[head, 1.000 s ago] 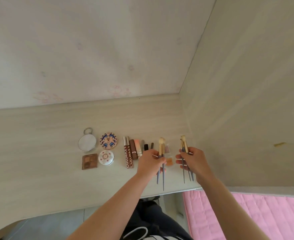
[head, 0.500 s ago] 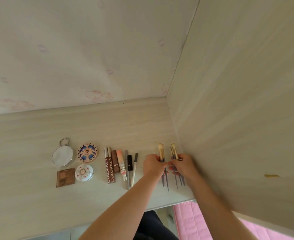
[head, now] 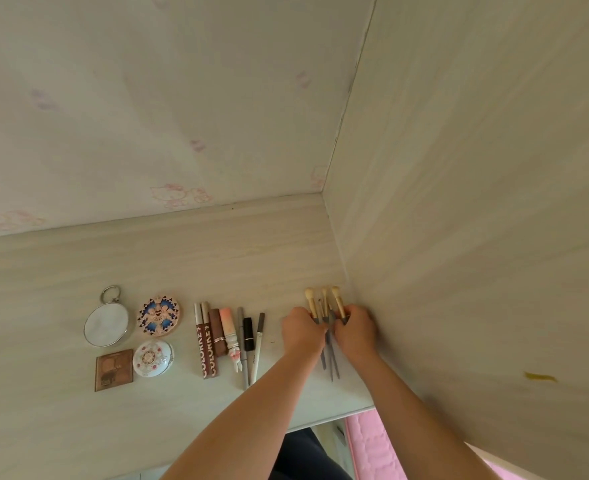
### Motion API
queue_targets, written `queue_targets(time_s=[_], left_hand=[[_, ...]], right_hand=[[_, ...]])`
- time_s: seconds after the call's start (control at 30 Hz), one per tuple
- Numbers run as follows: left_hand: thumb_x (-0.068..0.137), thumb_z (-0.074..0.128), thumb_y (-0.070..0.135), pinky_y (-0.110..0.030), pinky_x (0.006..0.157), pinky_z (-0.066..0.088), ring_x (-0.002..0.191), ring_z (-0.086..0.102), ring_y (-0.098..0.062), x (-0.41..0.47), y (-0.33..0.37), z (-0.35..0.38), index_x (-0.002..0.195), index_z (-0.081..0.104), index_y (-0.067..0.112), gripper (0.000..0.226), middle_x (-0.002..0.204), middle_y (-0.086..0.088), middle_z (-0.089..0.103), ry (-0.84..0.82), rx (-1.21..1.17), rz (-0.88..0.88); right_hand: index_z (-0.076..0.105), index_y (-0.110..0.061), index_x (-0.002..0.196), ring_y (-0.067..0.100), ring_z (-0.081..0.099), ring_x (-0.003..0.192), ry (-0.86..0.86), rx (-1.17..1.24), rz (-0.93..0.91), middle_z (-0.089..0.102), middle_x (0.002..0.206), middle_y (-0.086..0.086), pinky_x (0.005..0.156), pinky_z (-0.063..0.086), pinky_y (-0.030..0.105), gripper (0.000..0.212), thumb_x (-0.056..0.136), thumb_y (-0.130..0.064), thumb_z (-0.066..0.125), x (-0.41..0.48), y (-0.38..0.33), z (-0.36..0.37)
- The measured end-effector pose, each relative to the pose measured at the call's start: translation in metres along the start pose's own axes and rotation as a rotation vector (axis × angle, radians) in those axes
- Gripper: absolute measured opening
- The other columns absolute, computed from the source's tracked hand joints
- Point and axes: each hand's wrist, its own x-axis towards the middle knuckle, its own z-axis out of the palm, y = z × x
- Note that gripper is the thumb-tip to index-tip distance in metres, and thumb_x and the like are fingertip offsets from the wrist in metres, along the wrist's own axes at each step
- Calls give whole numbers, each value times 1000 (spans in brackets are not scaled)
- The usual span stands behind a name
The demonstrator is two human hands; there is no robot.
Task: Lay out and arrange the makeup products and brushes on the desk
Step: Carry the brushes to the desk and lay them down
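Several makeup brushes [head: 324, 303] with pale bristles and grey handles lie bunched at the desk's right end, close to the side panel. My left hand [head: 302, 331] and my right hand [head: 355, 330] both grip the bunch at the ferrules, knuckles nearly touching. Handle ends stick out below the hands. To the left lies a row of lip glosses [head: 205, 341], a brown tube, a pink tube [head: 230, 332], pencils and a black lipstick [head: 248, 334]. Further left sit a round mirror [head: 106, 323], a patterned compact [head: 158, 313], a white compact [head: 153, 358] and an eyeshadow palette [head: 113, 370].
The pale wooden desk [head: 43, 410] meets a papered back wall and a tall side panel [head: 476, 237] on the right. The desk's front edge runs just below my forearms. A pink mat [head: 372, 441] lies on the floor below.
My two hands came together and moved right, toward the side panel. The separate brush groups they held are now one bunch lowered onto the desk. The camera view shifted right.
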Motion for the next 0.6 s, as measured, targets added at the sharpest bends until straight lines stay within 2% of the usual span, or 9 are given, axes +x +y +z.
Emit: queue_targets(time_s=[0.13,0.3,0.47,0.53,0.6], left_hand=[[81,73,18,-40,63,60,65,70,-21,0,-1,0,79,60,12,15,73,-8,69,-8,13,17],[84,70,17,-31,60,59,65,68,-18,0,-4,0,83,58,12,13,74,-6,68,0,41,56],[84,64,14,-23,47,49,62,66,-19,0,-2,-2,68,49,11,22,66,-6,58,-7,132,77],[85,61,11,-20,44,40,61,63,-17,-1,-2,-3,69,47,12,22,69,-7,58,-10,148,82],[85,60,9,-19,44,39,60,61,-16,-3,-3,-5,71,49,12,18,71,-8,60,-16,146,90]], right_hand=[[60,-4,100,16,52,74,33,-55,-31,64,94,10,48,30,16,11,93,-8,53,-2,0,-1],[57,-6,105,16,53,79,36,-69,-49,64,102,9,66,39,21,14,92,-4,53,-6,0,-3],[54,-5,116,25,60,98,30,-113,-90,63,109,11,74,40,21,28,89,2,51,-9,4,-3],[55,-6,114,25,59,96,29,-154,-116,62,108,11,74,40,22,28,89,3,50,-10,5,-2],[56,-7,110,23,57,91,15,-195,-140,61,105,11,73,43,25,25,89,3,48,-13,6,-2]])
